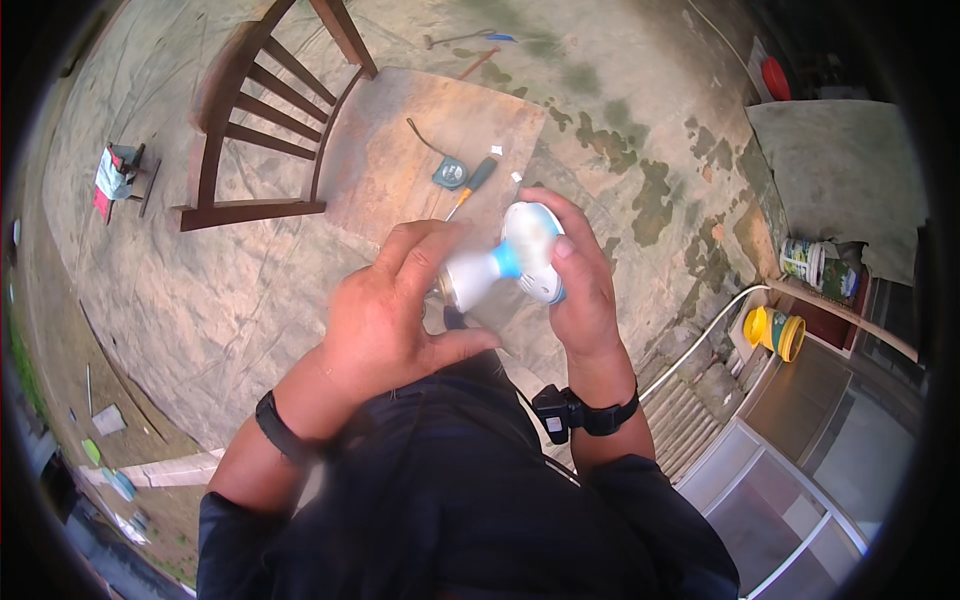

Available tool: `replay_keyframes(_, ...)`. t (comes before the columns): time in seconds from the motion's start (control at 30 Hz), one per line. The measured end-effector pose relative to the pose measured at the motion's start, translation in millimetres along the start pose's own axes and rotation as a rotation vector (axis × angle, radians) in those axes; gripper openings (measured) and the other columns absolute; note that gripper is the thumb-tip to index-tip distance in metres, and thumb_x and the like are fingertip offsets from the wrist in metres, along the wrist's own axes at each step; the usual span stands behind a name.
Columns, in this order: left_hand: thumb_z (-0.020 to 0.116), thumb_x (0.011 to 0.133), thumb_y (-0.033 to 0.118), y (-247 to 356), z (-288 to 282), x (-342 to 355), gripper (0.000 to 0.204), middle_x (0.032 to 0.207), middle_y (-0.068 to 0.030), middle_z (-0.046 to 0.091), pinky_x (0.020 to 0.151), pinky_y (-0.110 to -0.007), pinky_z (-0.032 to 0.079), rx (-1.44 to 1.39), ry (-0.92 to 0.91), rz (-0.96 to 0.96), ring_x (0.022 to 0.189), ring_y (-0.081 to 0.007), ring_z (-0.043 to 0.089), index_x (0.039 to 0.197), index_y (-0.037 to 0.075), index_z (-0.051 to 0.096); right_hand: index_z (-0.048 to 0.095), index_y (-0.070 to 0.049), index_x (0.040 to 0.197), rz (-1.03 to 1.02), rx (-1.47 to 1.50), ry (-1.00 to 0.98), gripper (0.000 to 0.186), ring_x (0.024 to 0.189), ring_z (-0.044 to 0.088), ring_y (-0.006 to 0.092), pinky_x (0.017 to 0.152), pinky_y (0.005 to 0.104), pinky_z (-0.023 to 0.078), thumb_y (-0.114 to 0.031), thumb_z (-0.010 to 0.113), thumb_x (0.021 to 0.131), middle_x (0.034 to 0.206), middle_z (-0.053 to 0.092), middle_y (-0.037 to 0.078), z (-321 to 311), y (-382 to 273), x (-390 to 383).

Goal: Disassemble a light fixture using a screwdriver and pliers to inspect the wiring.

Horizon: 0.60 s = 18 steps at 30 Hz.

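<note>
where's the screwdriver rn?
Head view, upper centre: the screwdriver lies on the wooden board, beside a small round gadget, just beyond the left hand.

Board (400,150) open ahead; screwdriver (474,184), tape measure (450,173) at far edge; chair (262,120) blocks left.

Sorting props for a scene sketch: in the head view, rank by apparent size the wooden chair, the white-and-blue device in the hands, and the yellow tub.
1. wooden chair
2. white-and-blue device, though it is nearest the camera, which enlarges it
3. yellow tub
</note>
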<state>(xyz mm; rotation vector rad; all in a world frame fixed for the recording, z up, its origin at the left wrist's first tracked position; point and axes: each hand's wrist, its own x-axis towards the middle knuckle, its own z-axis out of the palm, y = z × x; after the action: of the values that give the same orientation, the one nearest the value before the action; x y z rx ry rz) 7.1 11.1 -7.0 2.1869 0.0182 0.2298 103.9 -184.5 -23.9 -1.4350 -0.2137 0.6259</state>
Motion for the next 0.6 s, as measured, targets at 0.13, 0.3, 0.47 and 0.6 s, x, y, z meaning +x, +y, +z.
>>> replay_keyframes(0.13,0.086,0.075,0.034,-4,12,1,0.061,0.100,-0.0124,0.066,0.061,-0.041,0.058,0.145,-0.117,-0.041,0.070,-0.0341,0.070,0.123,0.008,0.058,0.056,-0.002,0.138,-0.098,-0.084,0.007,0.047,0.100,0.060,0.0149,0.087,0.0309,0.050,-0.027,0.054,0.098,0.114,0.063,0.008,2,1,4)
replay_keyframes(0.3,0.084,0.076,0.029,-3,8,-2,0.049,0.086,-0.0114,0.066,0.060,-0.041,0.057,0.093,-0.064,0.007,0.070,-0.0336,0.070,0.113,0.008,0.060,0.060,-0.003,0.130,-0.096,-0.140,0.028,0.040,0.094,0.061,0.0134,0.084,0.0293,0.051,-0.010,0.063,0.090,0.111,0.064,0.007,1,-1,2)
replay_keyframes(0.47,0.084,0.076,0.028,-3,10,-5,0.047,0.088,-0.0126,0.068,0.060,-0.041,0.056,-0.005,-0.033,-0.028,0.070,-0.0340,0.070,0.111,0.007,0.060,0.060,-0.002,0.129,-0.075,-0.068,0.024,0.039,0.095,0.060,0.0132,0.085,0.0297,0.051,-0.012,0.061,0.091,0.110,0.064,0.008,1,1,2)
replay_keyframes(0.6,0.084,0.078,0.027,-2,15,-7,0.044,0.077,-0.0135,0.068,0.060,-0.042,0.056,-0.181,-0.053,-0.155,0.067,-0.0351,0.070,0.107,0.006,0.060,0.061,-0.001,0.128,-0.072,-0.022,0.005,0.038,0.097,0.061,0.0138,0.087,0.0302,0.050,-0.013,0.059,0.091,0.112,0.065,0.008,-4,3,4)
